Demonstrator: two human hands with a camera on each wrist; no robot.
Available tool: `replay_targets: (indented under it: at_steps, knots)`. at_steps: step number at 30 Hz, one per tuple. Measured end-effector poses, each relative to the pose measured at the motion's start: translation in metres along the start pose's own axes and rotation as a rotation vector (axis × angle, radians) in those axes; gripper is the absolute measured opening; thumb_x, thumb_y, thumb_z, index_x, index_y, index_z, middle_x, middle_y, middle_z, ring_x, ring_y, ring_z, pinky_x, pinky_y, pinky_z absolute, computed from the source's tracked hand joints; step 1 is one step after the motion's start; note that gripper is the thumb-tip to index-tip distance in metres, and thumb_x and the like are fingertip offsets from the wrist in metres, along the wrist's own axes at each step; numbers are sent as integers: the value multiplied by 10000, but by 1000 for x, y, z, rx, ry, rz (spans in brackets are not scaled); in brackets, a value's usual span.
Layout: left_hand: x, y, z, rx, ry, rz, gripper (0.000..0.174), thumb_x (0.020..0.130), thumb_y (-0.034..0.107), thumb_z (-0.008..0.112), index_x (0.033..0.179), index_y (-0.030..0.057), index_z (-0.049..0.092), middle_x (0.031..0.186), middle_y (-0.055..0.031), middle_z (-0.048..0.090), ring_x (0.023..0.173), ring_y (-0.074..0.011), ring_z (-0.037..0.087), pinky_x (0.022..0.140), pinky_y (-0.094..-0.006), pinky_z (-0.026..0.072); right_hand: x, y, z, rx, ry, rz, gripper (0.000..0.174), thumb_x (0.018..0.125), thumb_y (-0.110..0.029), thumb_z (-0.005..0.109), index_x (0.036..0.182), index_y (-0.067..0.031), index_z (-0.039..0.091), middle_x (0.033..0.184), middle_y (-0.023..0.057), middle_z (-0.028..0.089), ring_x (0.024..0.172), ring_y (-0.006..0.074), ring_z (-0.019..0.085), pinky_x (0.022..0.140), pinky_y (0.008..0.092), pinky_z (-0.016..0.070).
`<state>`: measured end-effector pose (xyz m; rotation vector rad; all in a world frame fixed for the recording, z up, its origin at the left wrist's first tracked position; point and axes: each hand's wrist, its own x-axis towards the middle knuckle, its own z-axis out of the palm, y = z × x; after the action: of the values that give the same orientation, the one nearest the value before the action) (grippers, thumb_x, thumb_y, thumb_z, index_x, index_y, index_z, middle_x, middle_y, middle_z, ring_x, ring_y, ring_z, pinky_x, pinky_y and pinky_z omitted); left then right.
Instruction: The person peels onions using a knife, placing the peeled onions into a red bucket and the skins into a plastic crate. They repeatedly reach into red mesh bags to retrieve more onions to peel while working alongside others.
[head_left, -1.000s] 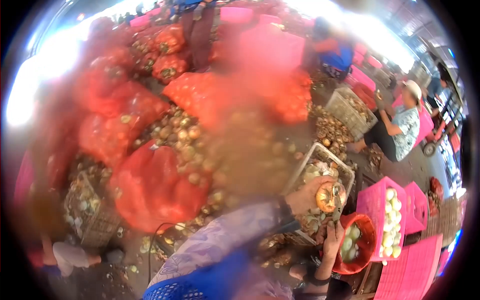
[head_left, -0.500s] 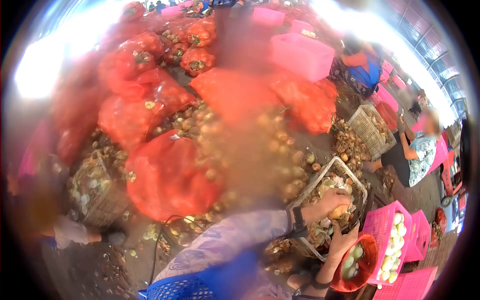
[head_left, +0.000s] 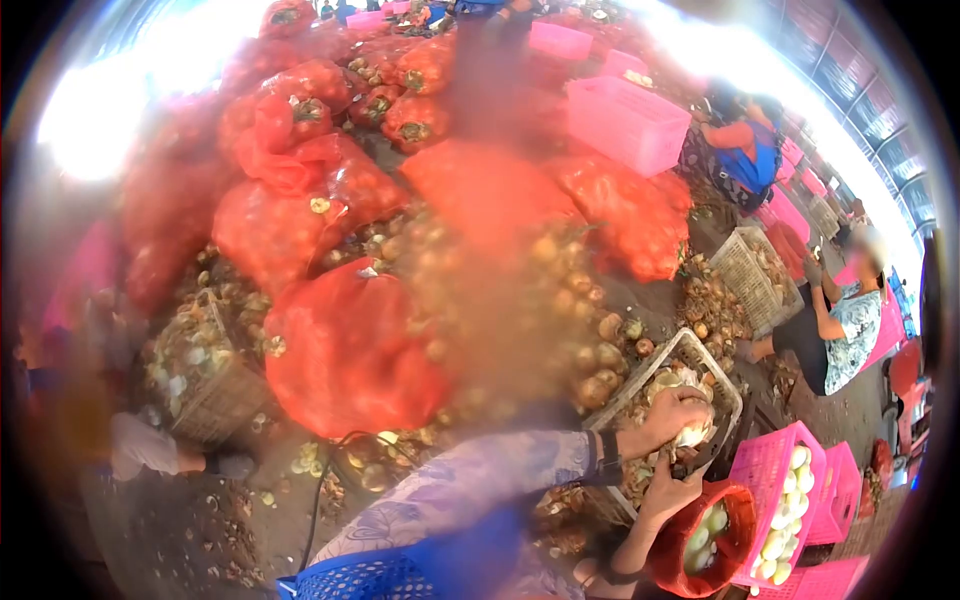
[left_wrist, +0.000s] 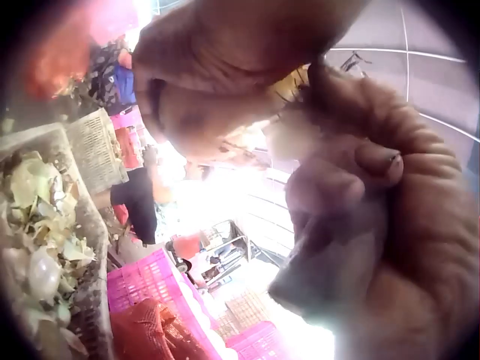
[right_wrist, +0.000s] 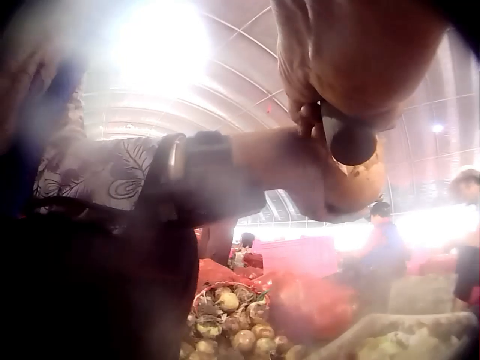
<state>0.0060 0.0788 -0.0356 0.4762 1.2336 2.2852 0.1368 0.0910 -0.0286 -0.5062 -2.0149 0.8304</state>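
My left hand (head_left: 676, 416) grips a partly peeled onion (head_left: 694, 432) over a crate of skins in the head view; pale flesh shows on it. My right hand (head_left: 670, 494) is just below and close to the onion. Its fingers curl round a knife, whose dark handle (right_wrist: 351, 144) shows its rounded butt in the right wrist view. In the left wrist view, the left hand (left_wrist: 217, 67) arches over the onion while the right hand (left_wrist: 420, 195) comes up against it. Fingers hide most of the onion and the blade there.
Below the hands is a pale crate (head_left: 735, 400) of onion skins. Beside the right forearm stand a red-lined bucket (head_left: 745, 510) with peeled onions and a pink crate (head_left: 745, 465) of white onions. Red mesh sacks (head_left: 345, 355) and loose onions lie ahead; a seated person (head_left: 850, 320) is at right.
The onion went from brown-skinned to showing white flesh. The right hand's knife was raised against the onion a second ago; both hands then dropped lower over the crate. The head view has shifted.
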Motion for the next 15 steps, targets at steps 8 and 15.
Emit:
replay_targets:
  at_steps: [8,15]
  knots:
    - [-22,23,-8,-726,-401,-258,376,946,183,661,1268,-5,618,1063,-101,712,926,-192,704,799,-328,576,24,17,-7,152,130,63,260,820,19,763,1057,63,666,943,74,695,817,168,621,771,331,530]
    - [-20,45,-10,-318,-595,-313,635,848,185,737,1419,3,527,1243,-91,650,1126,-173,629,943,-298,521,61,19,-55,285,93,25,165,809,75,680,972,69,654,975,129,703,875,216,652,824,345,535]
